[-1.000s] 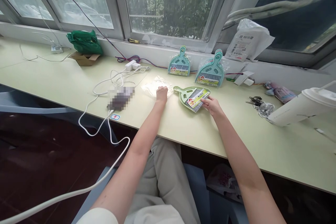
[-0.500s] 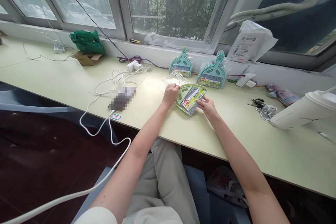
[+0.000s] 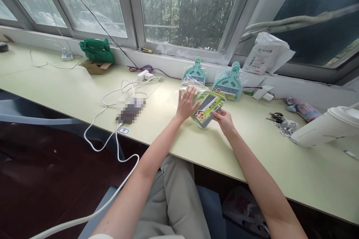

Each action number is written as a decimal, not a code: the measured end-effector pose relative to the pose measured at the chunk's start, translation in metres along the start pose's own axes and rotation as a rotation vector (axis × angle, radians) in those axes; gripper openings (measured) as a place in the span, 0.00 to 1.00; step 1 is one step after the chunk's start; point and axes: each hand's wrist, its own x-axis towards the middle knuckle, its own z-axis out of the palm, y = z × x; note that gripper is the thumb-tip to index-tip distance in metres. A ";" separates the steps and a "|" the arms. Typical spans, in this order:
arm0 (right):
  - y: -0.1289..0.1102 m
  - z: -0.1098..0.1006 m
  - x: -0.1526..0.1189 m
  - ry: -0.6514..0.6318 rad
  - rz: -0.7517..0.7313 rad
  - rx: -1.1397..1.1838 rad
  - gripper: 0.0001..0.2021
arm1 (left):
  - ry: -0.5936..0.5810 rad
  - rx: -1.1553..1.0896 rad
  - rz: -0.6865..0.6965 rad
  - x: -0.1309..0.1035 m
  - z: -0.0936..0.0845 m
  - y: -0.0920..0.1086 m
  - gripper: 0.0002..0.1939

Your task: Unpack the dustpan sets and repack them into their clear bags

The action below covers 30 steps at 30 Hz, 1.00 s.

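Note:
A light-green mini dustpan and brush set [image 3: 209, 106] with a printed label is tilted just above the table in front of me. My right hand [image 3: 224, 120] pinches its lower right edge between thumb and fingers. My left hand [image 3: 186, 104] lies with fingers stretched out over its left side, against the clear plastic wrapper [image 3: 193, 84]. Behind it stand a turquoise dustpan set [image 3: 195, 73] and, to the right, a stack of turquoise dustpan sets [image 3: 230, 82], both leaning by the window wall.
White cables with a charger [image 3: 144, 75] and a blurred dark device [image 3: 131, 110] lie to the left. A green bag [image 3: 98, 49] rests on a cardboard box [image 3: 95, 67]. On the right are keys [image 3: 276, 117], a large white cup [image 3: 322, 129] and a white plastic package [image 3: 265, 54].
My left hand has gone from gripping the dustpan's left edge to lying flat with fingers spread. The set has turned and shifted slightly right; my right hand keeps its hold.

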 end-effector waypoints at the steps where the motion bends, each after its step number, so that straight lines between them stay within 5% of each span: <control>1: -0.001 0.002 -0.001 -0.009 0.000 -0.017 0.22 | -0.041 -0.024 0.026 0.000 0.001 -0.001 0.29; 6: 0.002 0.012 -0.005 -0.004 -0.011 -0.032 0.24 | -0.212 -0.210 0.137 -0.002 0.014 0.006 0.28; 10: 0.002 0.017 -0.007 0.072 -0.048 0.033 0.24 | -0.120 -0.275 0.114 -0.003 0.012 0.020 0.27; 14: -0.003 0.017 -0.007 0.133 -0.109 0.131 0.22 | 0.277 -0.392 -0.338 0.001 0.008 0.019 0.35; 16: -0.006 0.016 -0.007 0.143 -0.122 0.154 0.22 | 0.335 -0.681 -0.598 0.005 0.009 0.015 0.40; 18: -0.006 0.017 -0.007 0.141 -0.121 0.153 0.21 | 0.170 -1.090 -0.751 0.007 0.014 0.014 0.37; 21: -0.005 0.019 -0.008 0.175 -0.151 0.152 0.21 | -0.132 -1.530 -0.806 0.005 0.022 0.022 0.28; 26: -0.006 0.021 -0.008 0.273 -0.237 0.170 0.22 | -0.312 -1.729 -0.661 -0.002 0.027 0.042 0.26; 30: -0.010 0.017 -0.006 0.243 -0.205 0.206 0.24 | -0.316 -1.710 -0.554 -0.002 0.027 0.043 0.28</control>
